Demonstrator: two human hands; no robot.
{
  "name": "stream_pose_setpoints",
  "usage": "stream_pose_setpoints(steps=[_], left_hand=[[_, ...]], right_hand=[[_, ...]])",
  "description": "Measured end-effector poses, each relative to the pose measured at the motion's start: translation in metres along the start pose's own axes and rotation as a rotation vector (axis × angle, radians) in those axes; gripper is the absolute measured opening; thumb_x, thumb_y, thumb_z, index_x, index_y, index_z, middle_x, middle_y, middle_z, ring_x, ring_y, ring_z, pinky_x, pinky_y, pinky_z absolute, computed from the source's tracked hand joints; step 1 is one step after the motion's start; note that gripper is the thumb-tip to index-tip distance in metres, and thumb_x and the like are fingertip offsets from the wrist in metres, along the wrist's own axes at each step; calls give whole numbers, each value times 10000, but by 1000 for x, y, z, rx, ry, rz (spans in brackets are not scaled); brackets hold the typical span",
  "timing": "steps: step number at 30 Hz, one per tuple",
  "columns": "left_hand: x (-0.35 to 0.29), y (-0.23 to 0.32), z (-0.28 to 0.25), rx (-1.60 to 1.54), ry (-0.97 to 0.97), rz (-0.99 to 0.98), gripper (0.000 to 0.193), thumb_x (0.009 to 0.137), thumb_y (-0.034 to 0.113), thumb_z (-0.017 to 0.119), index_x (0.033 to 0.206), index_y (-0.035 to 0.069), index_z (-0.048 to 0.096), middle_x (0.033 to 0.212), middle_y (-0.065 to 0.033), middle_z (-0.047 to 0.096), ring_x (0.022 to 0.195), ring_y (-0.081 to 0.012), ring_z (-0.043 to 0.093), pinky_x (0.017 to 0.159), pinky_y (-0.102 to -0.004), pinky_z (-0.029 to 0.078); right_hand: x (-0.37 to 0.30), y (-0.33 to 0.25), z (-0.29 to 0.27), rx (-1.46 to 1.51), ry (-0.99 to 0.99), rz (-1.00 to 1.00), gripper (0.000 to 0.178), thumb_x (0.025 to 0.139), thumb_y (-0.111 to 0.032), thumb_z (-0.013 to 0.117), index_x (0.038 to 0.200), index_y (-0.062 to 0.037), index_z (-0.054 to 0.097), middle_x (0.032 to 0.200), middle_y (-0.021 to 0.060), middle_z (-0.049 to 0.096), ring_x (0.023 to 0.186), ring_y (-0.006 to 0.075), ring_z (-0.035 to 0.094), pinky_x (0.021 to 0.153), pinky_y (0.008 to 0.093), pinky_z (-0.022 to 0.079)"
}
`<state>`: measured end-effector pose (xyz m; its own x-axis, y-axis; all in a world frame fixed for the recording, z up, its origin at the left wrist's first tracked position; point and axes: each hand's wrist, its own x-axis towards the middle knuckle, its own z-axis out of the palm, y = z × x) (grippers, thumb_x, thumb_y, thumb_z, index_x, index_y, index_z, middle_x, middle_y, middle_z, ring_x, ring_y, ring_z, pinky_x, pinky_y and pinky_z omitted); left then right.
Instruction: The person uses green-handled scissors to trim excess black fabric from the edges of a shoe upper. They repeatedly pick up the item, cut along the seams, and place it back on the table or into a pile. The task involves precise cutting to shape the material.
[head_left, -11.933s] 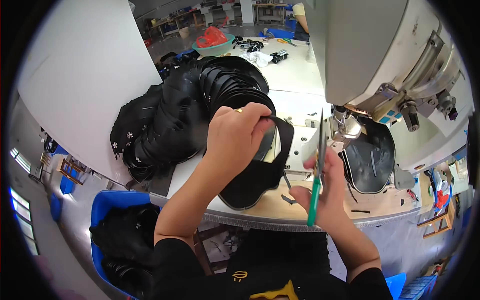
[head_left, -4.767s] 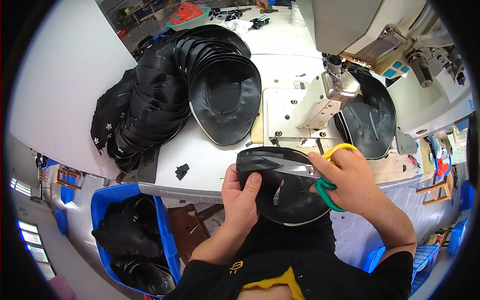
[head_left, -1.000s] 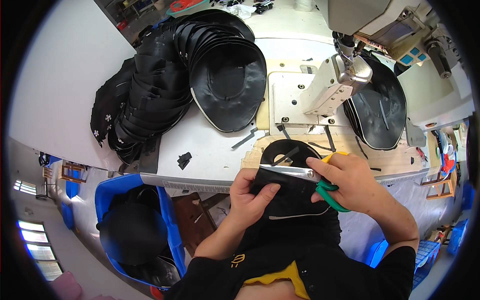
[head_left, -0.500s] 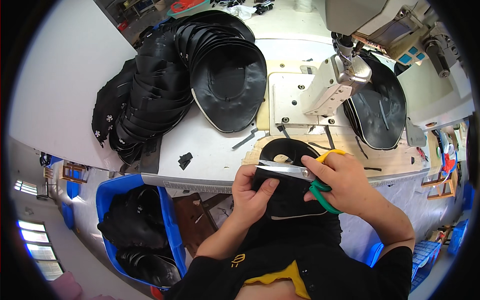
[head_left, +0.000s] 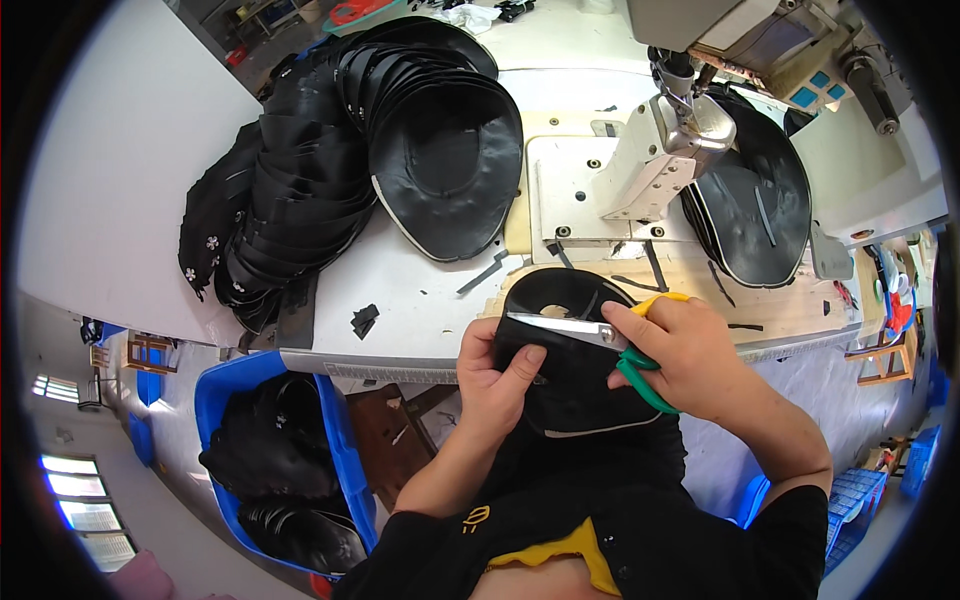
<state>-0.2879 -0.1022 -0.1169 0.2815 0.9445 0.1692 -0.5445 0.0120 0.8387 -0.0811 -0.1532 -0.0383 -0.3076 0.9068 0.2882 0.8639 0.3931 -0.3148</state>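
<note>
My left hand (head_left: 494, 382) grips the left edge of a black leather-like shoe upper (head_left: 570, 402), thumb on top and fingers underneath. This piece has a rounded opening and a pale edge on the side toward me. In my right hand (head_left: 680, 350) is a pair of scissors (head_left: 575, 328) with one yellow and one green handle. Their blades point left across the upper, nearly together, with the tips close to my left fingers. A thin dark strip stands at the opening by the blades. Part of the green handle shows below my right fingers.
Stacked black uppers (head_left: 445, 165) fill the table's left side. A sewing machine (head_left: 660, 160) stands behind my hands, with more black pieces (head_left: 755, 200) to its right. Dark scraps (head_left: 365, 320) lie about. Below the table edge at left is a blue crate (head_left: 350, 450) of black pieces.
The scissor blades, spread apart before, have come nearly together. My left hand and the upper have shifted slightly left in the picture, and the whole view has moved a little.
</note>
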Motion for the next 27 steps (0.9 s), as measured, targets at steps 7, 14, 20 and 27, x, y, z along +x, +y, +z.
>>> stream_pose_setpoints(steps=[7, 14, 20, 27], left_hand=[[7, 4, -2, -109, 129, -122, 289, 842, 44, 668, 1065, 45, 483, 1030, -64, 605, 932, -125, 578, 862, -284, 474], [10, 5, -3, -194, 177, -172, 306, 839, 43, 667, 1080, 49, 479, 1032, -62, 603, 944, -131, 577, 880, -294, 474], [7, 6, 2, -155, 149, -147, 252, 832, 7, 666, 1021, 43, 503, 991, -59, 616, 899, -123, 594, 841, -281, 493], [12, 3, 16, -21, 135, -97, 185, 824, -26, 665, 964, 29, 558, 964, -41, 625, 890, -95, 578, 823, -237, 469]], right_hand=[[-5, 6, -2, 77, 13, 141, 618, 658, -377, 776, 1183, -120, 576, 757, 36, 545, 698, 225, 564, 611, 353, 425], [-9, 6, 0, 102, -38, 93, 599, 662, -382, 773, 1169, -123, 584, 767, 38, 549, 711, 229, 564, 631, 360, 424], [-16, 5, 7, 139, -55, 159, 587, 680, -385, 757, 1176, -126, 582, 804, 49, 536, 753, 231, 551, 661, 365, 413], [7, -8, -14, -350, 119, -57, 528, 705, -211, 693, 1212, -134, 565, 832, 49, 491, 769, 224, 495, 707, 385, 350]])
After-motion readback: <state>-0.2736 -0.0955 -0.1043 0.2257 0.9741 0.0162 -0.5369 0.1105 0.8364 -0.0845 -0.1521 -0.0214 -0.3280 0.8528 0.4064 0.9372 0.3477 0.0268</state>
